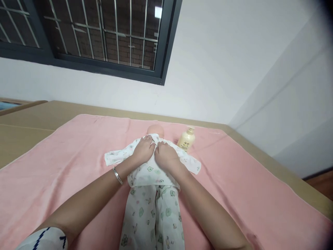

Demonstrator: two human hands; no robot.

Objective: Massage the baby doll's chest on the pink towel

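Both hands flat on doll's (155,130) printed top (152,165), mid pink towel (65,163): left hand (144,150) and right hand (165,155) open, gripping nothing (bottle (186,140) just beside). Smooth outward from the centre, light even pressure.

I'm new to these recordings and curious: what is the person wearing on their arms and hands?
Both hands are bare, with no gloves or visible rings. The left hand has a thin silver bangle at the wrist, and a white sleeve with dark blue marks shows near the shoulder. The right hand and forearm wear nothing.
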